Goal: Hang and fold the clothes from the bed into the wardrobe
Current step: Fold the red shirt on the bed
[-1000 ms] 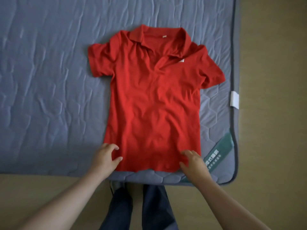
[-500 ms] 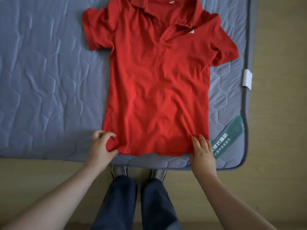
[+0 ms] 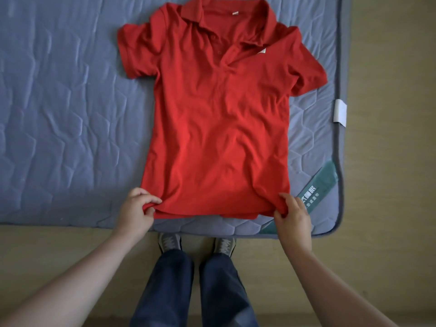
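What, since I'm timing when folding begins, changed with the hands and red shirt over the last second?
Both hands took hold of the hem of the red polo shirt. The left hand, earlier resting at the left corner, now pinches it; the right hand, earlier flat on the right corner, now grips it, bunching cloth. The shirt stays spread front up on the mattress, collar away.

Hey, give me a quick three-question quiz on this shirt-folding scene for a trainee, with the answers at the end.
1. True or false: the red shirt lies buttons-up on the mattress, collar pointing away from the person.
2. What does the left hand pinch? A the collar; B a corner of the hem; C a sleeve.
3. Which hand is nearer the green label?
Key: 1 true; 2 B; 3 the right hand.
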